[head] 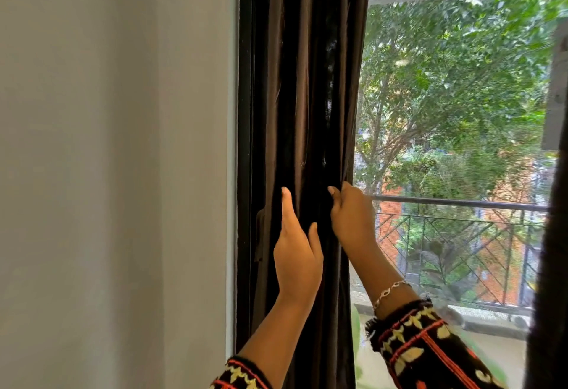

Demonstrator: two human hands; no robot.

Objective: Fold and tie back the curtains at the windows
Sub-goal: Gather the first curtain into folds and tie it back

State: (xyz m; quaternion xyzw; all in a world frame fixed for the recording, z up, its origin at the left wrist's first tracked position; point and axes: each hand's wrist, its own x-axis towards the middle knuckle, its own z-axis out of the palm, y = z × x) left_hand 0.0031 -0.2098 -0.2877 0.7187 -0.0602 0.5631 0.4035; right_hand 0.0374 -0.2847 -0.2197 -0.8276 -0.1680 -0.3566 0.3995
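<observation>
Curtain, bunched at nine o'clock of the window: I watch the right hand pinch its free edge, likely to gather a pleat, while the left hand, fingers straight, steadies the folds.

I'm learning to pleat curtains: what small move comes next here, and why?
Probably carry the right hand, which pinches the free edge of the curtain, across to the left hand, which lies flat on the gathered folds. That would lay one more fold onto the bunch; no tie shows on it yet.
</observation>
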